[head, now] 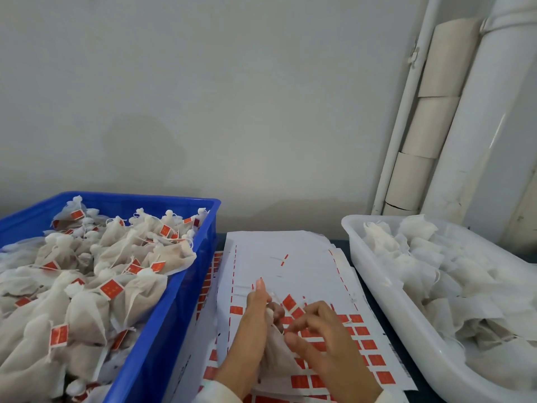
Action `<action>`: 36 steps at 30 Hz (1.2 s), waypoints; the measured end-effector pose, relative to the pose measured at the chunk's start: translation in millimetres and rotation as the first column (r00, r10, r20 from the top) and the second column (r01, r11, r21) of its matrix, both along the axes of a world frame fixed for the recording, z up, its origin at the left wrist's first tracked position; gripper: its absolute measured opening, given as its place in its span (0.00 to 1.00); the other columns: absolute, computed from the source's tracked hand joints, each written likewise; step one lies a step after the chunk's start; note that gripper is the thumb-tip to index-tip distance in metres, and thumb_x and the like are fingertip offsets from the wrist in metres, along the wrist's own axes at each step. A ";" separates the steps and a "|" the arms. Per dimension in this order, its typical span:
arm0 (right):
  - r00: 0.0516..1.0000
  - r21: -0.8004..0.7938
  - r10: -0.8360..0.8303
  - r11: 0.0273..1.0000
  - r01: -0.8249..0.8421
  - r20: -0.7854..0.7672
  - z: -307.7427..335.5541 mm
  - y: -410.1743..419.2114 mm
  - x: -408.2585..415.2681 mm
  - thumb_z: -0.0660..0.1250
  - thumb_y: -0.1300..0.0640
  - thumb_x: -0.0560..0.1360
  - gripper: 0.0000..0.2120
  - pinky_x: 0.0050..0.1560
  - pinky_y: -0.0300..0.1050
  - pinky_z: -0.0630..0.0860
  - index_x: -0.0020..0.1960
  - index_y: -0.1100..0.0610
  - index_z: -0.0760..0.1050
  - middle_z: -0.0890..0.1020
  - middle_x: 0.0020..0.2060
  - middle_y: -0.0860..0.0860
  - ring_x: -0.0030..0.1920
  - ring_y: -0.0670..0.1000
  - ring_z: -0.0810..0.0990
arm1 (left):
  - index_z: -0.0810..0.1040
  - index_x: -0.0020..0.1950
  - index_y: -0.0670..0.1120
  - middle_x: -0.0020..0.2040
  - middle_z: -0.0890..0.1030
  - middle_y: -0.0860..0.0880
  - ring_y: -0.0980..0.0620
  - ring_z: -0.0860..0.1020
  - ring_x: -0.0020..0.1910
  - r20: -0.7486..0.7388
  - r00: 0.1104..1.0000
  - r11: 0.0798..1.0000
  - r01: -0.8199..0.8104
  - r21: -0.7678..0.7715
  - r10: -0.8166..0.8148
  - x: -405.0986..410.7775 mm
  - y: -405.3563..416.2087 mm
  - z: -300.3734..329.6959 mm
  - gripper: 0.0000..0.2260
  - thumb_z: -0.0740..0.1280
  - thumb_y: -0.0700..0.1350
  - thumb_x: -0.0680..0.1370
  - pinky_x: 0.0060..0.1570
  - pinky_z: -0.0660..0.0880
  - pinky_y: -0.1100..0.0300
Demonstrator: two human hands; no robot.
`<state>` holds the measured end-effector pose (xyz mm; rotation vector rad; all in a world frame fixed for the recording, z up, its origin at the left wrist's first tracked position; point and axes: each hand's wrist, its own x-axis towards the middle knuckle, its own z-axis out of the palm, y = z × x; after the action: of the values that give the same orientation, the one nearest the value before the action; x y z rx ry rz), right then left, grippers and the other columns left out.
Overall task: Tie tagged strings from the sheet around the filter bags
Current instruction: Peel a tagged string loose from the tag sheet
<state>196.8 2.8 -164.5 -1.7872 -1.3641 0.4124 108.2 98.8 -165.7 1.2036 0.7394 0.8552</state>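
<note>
A white filter bag (273,356) hangs between my two hands over the sheet (290,266) of red tagged strings. My left hand (255,318) grips the bag's gathered neck, its forefinger pointing up. My right hand (322,335) pinches a thin white string near the neck, fingers curled. A red tag (289,302) sticks up just above the neck. Rows of red tags (369,344) remain on the lower part of the sheet; the upper part is bare paper.
A blue crate (174,301) on the left holds several tied bags with red tags. A white tub (386,292) on the right holds untied filter bags. White pipes and cardboard rolls (430,117) stand against the wall at back right.
</note>
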 end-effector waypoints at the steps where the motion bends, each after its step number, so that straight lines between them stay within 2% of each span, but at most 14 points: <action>1: 1.000 -0.031 0.006 1.000 -0.006 0.006 -5.2 3.0 0.8 0.63 0.38 0.69 0.08 0.55 0.28 0.63 0.40 0.41 0.70 0.68 0.49 0.37 0.56 0.38 0.69 | 0.69 0.37 0.46 0.52 0.72 0.28 0.47 0.72 0.37 -0.007 1.000 1.000 -0.008 0.022 0.008 0.0 -1.6 0.2 0.16 0.53 0.53 0.80 0.37 0.70 0.59; 3: 0.997 -0.016 -0.044 0.999 0.045 0.058 -12.2 5.4 -0.4 0.67 0.42 0.71 0.07 0.52 0.25 0.61 0.39 0.39 0.69 0.67 0.48 0.35 0.55 0.37 0.67 | 0.71 0.44 0.43 0.59 0.72 0.31 0.36 0.72 0.51 -0.055 0.997 0.994 -0.045 0.103 0.051 -1.7 -5.2 -3.4 0.16 0.52 0.52 0.81 0.49 0.72 0.50; 5: 0.989 0.004 -0.108 0.994 0.108 0.097 -17.8 8.2 -1.0 0.68 0.44 0.71 0.10 0.51 0.24 0.61 0.37 0.39 0.68 0.67 0.46 0.34 0.54 0.37 0.67 | 0.71 0.55 0.38 0.61 0.72 0.35 0.36 0.70 0.60 -0.096 0.994 0.987 -0.044 0.154 0.059 1.9 -5.0 -8.4 0.20 0.51 0.54 0.81 0.57 0.70 0.47; 9: 0.987 0.113 -0.142 0.985 0.132 0.081 -21.0 8.3 -1.8 0.69 0.47 0.71 0.11 0.51 0.21 0.61 0.36 0.41 0.68 0.68 0.45 0.34 0.53 0.36 0.69 | 0.66 0.66 0.42 0.63 0.72 0.45 0.42 0.71 0.64 -0.205 0.979 0.997 -0.004 -0.075 -0.012 15.2 -4.5 -12.6 0.23 0.49 0.57 0.80 0.62 0.68 0.49; 12: 0.990 0.173 -0.130 0.978 0.120 0.048 -20.6 6.4 1.2 0.68 0.47 0.72 0.08 0.50 0.22 0.64 0.36 0.42 0.70 0.70 0.45 0.35 0.52 0.36 0.70 | 0.69 0.62 0.36 0.61 0.73 0.36 0.38 0.72 0.62 -0.166 0.986 0.999 0.010 -0.036 -0.016 19.4 0.6 -13.5 0.23 0.51 0.54 0.80 0.61 0.70 0.49; 14: 0.987 0.198 -0.154 0.970 0.141 0.048 -18.3 5.3 3.5 0.64 0.43 0.71 0.06 0.50 0.20 0.63 0.37 0.42 0.71 0.70 0.46 0.35 0.54 0.34 0.69 | 0.72 0.55 0.36 0.63 0.73 0.34 0.39 0.71 0.64 -0.234 0.968 0.996 0.078 -0.051 -0.088 14.5 3.8 -13.7 0.16 0.53 0.48 0.81 0.62 0.69 0.53; 15: 0.984 0.205 -0.164 0.967 0.148 0.064 -17.6 4.5 6.0 0.63 0.43 0.71 0.05 0.51 0.19 0.61 0.37 0.41 0.71 0.70 0.47 0.35 0.55 0.32 0.67 | 0.72 0.50 0.39 0.62 0.74 0.37 0.43 0.74 0.62 -0.279 0.957 0.996 0.072 -0.054 -0.084 11.2 5.1 -13.2 0.12 0.54 0.46 0.82 0.60 0.71 0.58; 17: 0.974 0.229 -0.180 0.962 0.145 0.138 -16.4 2.4 11.8 0.63 0.49 0.74 0.08 0.52 0.18 0.58 0.37 0.40 0.69 0.69 0.48 0.34 0.56 0.31 0.65 | 0.71 0.45 0.47 0.51 0.79 0.49 0.54 0.78 0.51 -0.297 0.950 0.987 0.126 0.097 -0.092 9.5 0.4 -14.5 0.10 0.56 0.51 0.80 0.46 0.75 0.68; 19: 0.956 0.242 -0.188 0.961 0.132 0.226 -16.3 0.1 16.5 0.62 0.53 0.77 0.11 0.54 0.19 0.59 0.38 0.42 0.70 0.68 0.49 0.36 0.56 0.33 0.65 | 0.72 0.44 0.51 0.42 0.78 0.57 0.58 0.77 0.44 -0.326 0.927 0.945 0.259 0.202 -0.185 5.8 -9.5 -13.1 0.11 0.57 0.58 0.75 0.39 0.71 0.72; 21: 0.933 0.254 -0.206 0.958 0.131 0.295 -15.2 -0.8 19.8 0.61 0.53 0.76 0.08 0.56 0.26 0.65 0.39 0.48 0.74 0.71 0.49 0.41 0.53 0.38 0.67 | 0.75 0.42 0.52 0.35 0.78 0.60 0.63 0.77 0.40 -0.316 0.920 0.916 0.317 0.247 -0.233 -0.1 -11.9 -18.4 0.10 0.59 0.56 0.76 0.38 0.71 0.74; 23: 0.871 0.343 -0.288 0.927 0.150 0.397 -13.7 -0.6 23.0 0.66 0.57 0.72 0.06 0.52 0.34 0.73 0.37 0.53 0.79 0.78 0.46 0.48 0.49 0.42 0.70 | 0.77 0.41 0.51 0.31 0.78 0.61 0.64 0.76 0.33 -0.317 0.915 0.908 0.334 0.254 -0.248 0.0 -8.4 -16.8 0.09 0.62 0.51 0.77 0.35 0.71 0.75; 26: 0.755 0.461 -0.388 0.878 0.128 0.529 -13.7 -0.3 27.3 0.70 0.59 0.65 0.04 0.53 0.35 0.68 0.32 0.53 0.79 0.81 0.39 0.50 0.48 0.46 0.69 | 0.80 0.40 0.48 0.34 0.81 0.54 0.58 0.77 0.34 -0.327 0.896 0.920 0.362 0.152 -0.299 -2.4 -3.2 -14.2 0.09 0.64 0.47 0.77 0.35 0.73 0.69; 30: 0.787 0.462 -0.375 0.877 0.130 0.490 -17.8 0.8 28.0 0.70 0.63 0.66 0.05 0.51 0.31 0.67 0.34 0.55 0.79 0.80 0.40 0.52 0.48 0.45 0.68 | 0.82 0.41 0.46 0.39 0.85 0.49 0.52 0.82 0.40 -0.321 0.893 0.934 0.352 0.063 -0.315 -4.3 0.0 -12.8 0.03 0.69 0.42 0.74 0.37 0.77 0.65; 36: 0.762 0.497 -0.383 0.863 0.093 0.523 -18.3 2.5 28.4 0.66 0.59 0.67 0.04 0.48 0.30 0.72 0.35 0.53 0.78 0.80 0.39 0.50 0.47 0.42 0.69 | 0.83 0.40 0.46 0.38 0.85 0.49 0.56 0.82 0.36 -0.302 0.887 0.930 0.367 0.007 -0.348 -7.8 -0.1 -8.1 0.02 0.71 0.40 0.72 0.34 0.76 0.67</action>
<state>225.1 5.3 -182.8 -1.7234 -1.4538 -0.6493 100.5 98.7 -173.8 1.4910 0.7007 0.3961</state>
